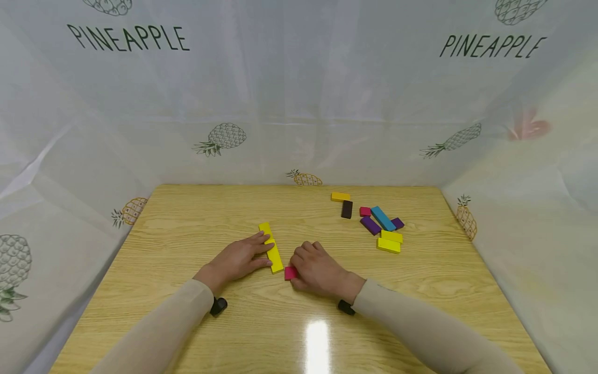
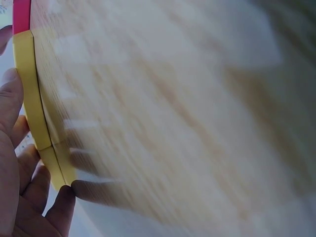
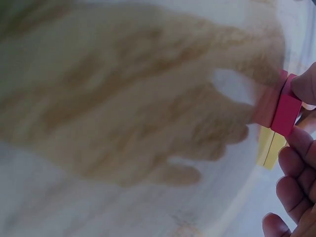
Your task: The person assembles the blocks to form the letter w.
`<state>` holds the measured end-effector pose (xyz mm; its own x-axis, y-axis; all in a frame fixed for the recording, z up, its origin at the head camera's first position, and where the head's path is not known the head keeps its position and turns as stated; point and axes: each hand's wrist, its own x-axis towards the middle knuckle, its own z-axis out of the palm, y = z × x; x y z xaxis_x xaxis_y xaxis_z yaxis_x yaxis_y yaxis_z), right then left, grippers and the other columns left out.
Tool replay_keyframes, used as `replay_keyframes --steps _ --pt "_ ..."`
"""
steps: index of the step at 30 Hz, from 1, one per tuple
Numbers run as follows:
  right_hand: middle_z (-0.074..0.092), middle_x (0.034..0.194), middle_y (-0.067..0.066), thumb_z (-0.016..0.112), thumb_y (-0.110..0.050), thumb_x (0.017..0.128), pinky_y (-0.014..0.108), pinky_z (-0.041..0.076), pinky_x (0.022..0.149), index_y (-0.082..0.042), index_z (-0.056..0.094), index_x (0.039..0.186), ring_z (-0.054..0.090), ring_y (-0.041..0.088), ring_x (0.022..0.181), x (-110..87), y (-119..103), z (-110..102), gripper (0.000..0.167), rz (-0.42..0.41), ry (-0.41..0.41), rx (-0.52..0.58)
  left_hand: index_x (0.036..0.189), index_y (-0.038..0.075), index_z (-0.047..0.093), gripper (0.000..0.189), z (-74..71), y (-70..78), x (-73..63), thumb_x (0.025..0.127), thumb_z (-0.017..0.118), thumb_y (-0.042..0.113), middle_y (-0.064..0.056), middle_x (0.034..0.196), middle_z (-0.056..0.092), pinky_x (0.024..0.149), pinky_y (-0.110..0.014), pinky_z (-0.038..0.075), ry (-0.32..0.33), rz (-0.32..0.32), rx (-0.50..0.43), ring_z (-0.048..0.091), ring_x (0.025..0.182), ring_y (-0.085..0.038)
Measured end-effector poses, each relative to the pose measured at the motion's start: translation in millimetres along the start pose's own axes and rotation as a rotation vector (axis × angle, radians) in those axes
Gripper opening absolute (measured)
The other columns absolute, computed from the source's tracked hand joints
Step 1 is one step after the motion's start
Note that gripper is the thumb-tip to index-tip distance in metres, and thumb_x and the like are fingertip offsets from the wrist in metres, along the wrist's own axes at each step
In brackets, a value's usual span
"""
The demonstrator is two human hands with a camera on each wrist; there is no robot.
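Note:
Two yellow blocks (image 1: 276, 261) lie end to end in a slanted row on the table, the seam between them showing in the left wrist view. My left hand (image 1: 237, 261) rests its fairly straight fingers across this row from the left, thumb near the lower end. Just right of that end, my right hand (image 1: 318, 268) pinches a small red block (image 1: 290, 273) between thumb and forefinger. In the right wrist view the red block (image 3: 286, 114) stands close to the yellow, its other fingers curled loosely. Part of the red block is hidden under the right hand in the head view.
Toward the back right lie loose blocks: an orange one (image 1: 340, 197), a black one (image 1: 347, 209), another red one (image 1: 365, 211), a blue one (image 1: 383, 218), two purple ones (image 1: 370, 225) and two more yellow ones (image 1: 389, 245). A pineapple-printed white curtain (image 1: 261, 93) surrounds the wooden table (image 1: 210, 208).

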<state>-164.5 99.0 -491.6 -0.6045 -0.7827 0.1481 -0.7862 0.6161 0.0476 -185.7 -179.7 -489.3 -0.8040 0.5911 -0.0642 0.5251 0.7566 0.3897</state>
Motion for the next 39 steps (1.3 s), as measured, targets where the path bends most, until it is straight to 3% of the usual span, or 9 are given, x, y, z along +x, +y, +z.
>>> replay_keyframes --steps 27,39 --pt "0.064 0.104 -0.003 0.067 -0.045 0.097 0.035 0.044 0.084 -0.018 0.068 0.102 0.055 0.019 0.100 1.9 -2.0 3.3 0.028 -0.017 0.022 -0.028 0.153 0.013 0.058 0.059 0.2 -1.2 0.6 0.105 0.064 0.047 -0.009 0.166 0.045 0.125 -0.053 0.037 0.008 0.011 -0.009 0.034 0.158 -0.032" --pt "0.063 0.106 -0.005 0.067 -0.048 0.095 0.035 0.043 0.087 -0.019 0.067 0.107 0.053 0.018 0.102 0.5 -1.2 1.4 0.032 0.004 0.001 0.017 0.152 0.013 0.059 0.058 1.1 -2.1 0.0 0.105 0.064 0.046 -0.009 0.165 0.045 0.124 -0.053 0.037 0.015 0.019 -0.018 0.035 0.158 -0.033"
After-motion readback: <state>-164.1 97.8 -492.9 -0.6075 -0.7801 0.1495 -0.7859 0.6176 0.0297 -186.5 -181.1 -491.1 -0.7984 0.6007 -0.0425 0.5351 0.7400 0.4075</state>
